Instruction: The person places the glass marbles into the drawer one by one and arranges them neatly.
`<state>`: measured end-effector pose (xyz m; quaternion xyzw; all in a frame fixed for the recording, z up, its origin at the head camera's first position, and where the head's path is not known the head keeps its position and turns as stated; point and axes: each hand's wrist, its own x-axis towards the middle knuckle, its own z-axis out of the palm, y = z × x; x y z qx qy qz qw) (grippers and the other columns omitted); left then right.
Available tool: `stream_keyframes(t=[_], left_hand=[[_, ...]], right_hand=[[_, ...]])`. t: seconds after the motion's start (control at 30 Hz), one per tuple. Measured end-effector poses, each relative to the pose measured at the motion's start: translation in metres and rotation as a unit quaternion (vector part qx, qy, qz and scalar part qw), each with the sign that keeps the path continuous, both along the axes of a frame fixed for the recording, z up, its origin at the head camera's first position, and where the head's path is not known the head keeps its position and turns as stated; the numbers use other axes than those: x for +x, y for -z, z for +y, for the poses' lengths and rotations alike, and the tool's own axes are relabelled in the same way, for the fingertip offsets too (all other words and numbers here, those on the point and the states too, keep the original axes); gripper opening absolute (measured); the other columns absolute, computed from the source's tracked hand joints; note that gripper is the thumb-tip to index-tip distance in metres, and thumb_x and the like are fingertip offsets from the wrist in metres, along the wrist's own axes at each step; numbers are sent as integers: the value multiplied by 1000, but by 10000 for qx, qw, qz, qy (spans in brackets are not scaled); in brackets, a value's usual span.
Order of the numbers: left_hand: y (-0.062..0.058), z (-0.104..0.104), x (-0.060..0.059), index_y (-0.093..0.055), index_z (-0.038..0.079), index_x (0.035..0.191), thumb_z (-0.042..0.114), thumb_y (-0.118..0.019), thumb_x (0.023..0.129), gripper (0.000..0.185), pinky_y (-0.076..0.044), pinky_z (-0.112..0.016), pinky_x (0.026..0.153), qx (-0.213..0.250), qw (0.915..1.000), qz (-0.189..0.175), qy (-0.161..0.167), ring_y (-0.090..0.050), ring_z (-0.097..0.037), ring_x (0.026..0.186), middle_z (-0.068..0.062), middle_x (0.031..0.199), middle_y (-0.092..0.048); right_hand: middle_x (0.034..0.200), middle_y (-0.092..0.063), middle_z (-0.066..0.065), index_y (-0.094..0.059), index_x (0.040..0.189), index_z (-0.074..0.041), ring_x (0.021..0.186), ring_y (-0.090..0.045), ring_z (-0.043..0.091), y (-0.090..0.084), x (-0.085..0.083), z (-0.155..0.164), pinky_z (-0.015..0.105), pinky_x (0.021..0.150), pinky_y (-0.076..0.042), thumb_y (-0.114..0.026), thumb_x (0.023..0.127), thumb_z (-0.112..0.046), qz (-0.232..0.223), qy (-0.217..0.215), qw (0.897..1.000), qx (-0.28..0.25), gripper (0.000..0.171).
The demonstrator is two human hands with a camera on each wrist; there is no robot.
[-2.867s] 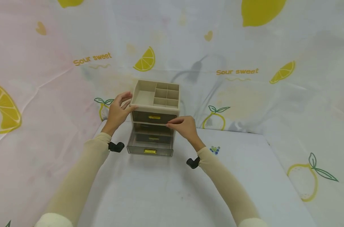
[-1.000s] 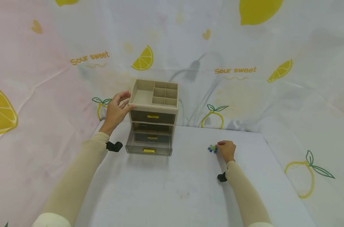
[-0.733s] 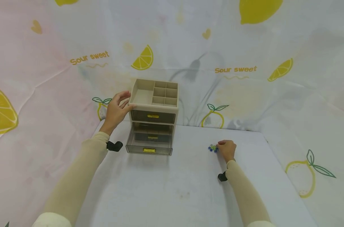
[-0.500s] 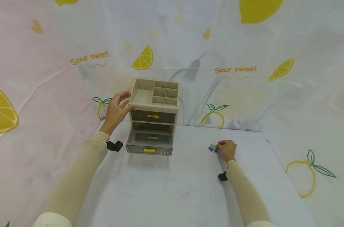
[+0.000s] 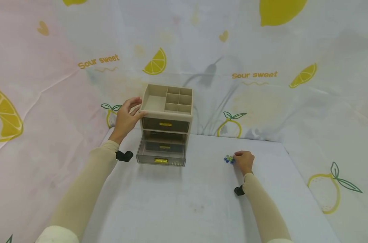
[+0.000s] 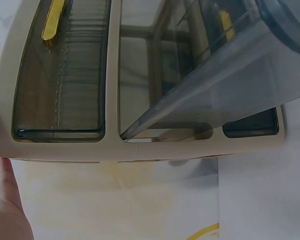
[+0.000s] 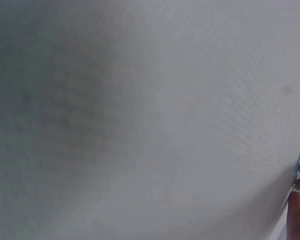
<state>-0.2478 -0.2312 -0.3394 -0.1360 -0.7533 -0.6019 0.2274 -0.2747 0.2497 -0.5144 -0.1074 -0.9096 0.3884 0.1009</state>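
Observation:
A beige desktop drawer organizer (image 5: 147, 114) stands at the back of the table, its smoky clear middle drawer (image 5: 144, 160) pulled out. My left hand (image 5: 126, 119) holds the organizer's upper left corner, thumb on the front edge and the other fingers along the side. The left wrist view shows part of that hand (image 6: 7, 215) beside the beige frame. Farther right, several blue, green and clear glass marbles (image 5: 227, 159) lie in a small cluster. My right hand (image 5: 245, 161) is at their right edge with thumb and fingertips pinched together on a marble, mostly hidden by the fingers.
The organizer's compartmented top tray (image 5: 154, 103) is open above. Its upper drawer (image 5: 151, 125) with a gold handle is closed. A white cloth covers the table (image 5: 208, 195), and a lemon-print curtain (image 5: 190, 40) hangs behind and at the sides.
My right hand has left the front of the organizer and moved right and down to the marbles, where it has stayed over the last second. The left hand keeps its hold on the corner.

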Motion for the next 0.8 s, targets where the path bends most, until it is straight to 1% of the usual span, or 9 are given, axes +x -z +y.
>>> stream_keyframes(t=[0.17,0.3,0.53,0.8], left_hand=[[0,0,1,-45,-12,135,-6,-74,82,61,-40,-47,110,17,10000,20,-10,-45,-38,128,-30,134,-49],[-1,1,1,-45,-13,135,-8,-74,82,61,-40,-48,110,40,10000,30,-3,-45,-39,128,-30,134,-49],[-2,1,2,-44,-14,135,-8,-74,81,61,-40,-48,110,32,10000,38,-7,-45,-39,129,-30,134,-49],[-1,1,1,-44,-13,135,-7,-73,82,61,-40,-47,111,15,10000,-2,-13,-45,-38,129,-29,134,-49]], right_hand=[[98,-70,23,-73,99,7,103,-59,39,2,0,0,52,96,-46,-68,85,-5,-18,-55,10000,9,19],[98,-71,23,-73,99,6,103,-58,38,3,-1,0,51,97,-45,-69,85,-5,3,-7,10000,-19,18],[98,-71,22,-73,99,6,103,-59,38,1,-1,0,51,95,-47,-68,85,-5,20,-4,10000,-16,19],[99,-70,23,-73,99,6,104,-57,38,-3,2,0,50,95,-47,-66,84,-4,39,160,9997,-152,19]])
